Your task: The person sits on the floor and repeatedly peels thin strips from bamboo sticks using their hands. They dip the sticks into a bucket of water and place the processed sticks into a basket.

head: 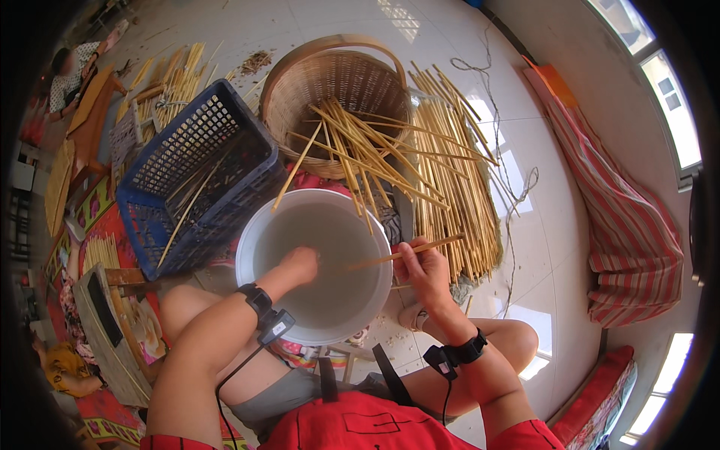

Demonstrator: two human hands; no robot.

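A white plastic bucket [243,264] of cloudy water stands between my knees. My left hand [301,264] is partly under the water, so its fingers are hidden. Between thumb and fingers, my right hand [422,267] holds a thin tan stick [436,243] just over the bucket's right rim; the stick's left end slopes into the water. Beyond the bucket, a round wicker basket [292,101] with an arched handle lies tipped towards me, and a loose bunch of similar sticks [360,143] rests across its mouth. Many more sticks [450,197] lie in a thick pile to the right.
A blue plastic crate [185,146] with a few sticks leans at the left. Beside it are a wooden bench [121,337] and more stalks [194,67]. Cord [495,112] lies on the tiles at right, near a striped cloth [635,247]. Other people sit at the far left.
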